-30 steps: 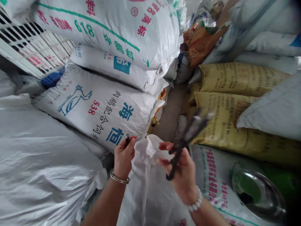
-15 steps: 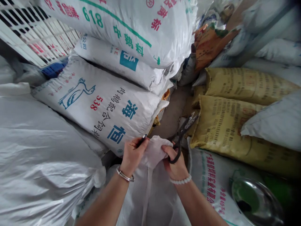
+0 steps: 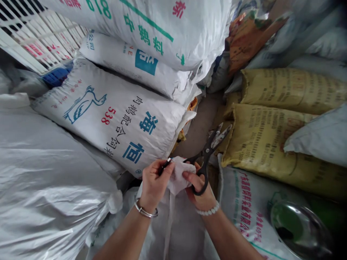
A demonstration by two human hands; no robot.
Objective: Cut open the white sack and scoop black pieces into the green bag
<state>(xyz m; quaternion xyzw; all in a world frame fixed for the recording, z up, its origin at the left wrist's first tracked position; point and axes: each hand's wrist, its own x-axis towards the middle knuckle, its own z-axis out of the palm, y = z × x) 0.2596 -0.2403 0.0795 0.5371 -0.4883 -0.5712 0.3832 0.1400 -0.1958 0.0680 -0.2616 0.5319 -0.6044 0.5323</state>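
My left hand (image 3: 154, 186), with a silver bangle at the wrist, is closed on the gathered white sack mouth (image 3: 181, 177). A slim black object with a pale tip (image 3: 164, 167) also sits between its thumb and fingers; its kind is unclear. Black-handled scissors (image 3: 208, 151) hang on my right hand (image 3: 202, 191), a finger through one handle loop. Their blades stand apart, aimed up and away from the fabric. The thumb and fingers of that hand pinch the other side of the sack mouth. Below spreads the white sack's body (image 3: 187, 224), a pale strip running down it.
Printed white feed sacks (image 3: 116, 112) are stacked ahead and left, beside a white slatted crate (image 3: 51, 39). Large white sheeting (image 3: 48, 173) bulges at the left. Yellow-brown sacks (image 3: 265, 137) lie right, above a shiny metal bowl (image 3: 300, 227) on a printed sack (image 3: 244, 213).
The scissors have turned more upright, and their parted blades show more clearly. Both hands keep hold of the sack mouth, which is bunched closer between them. The view has shifted slightly.
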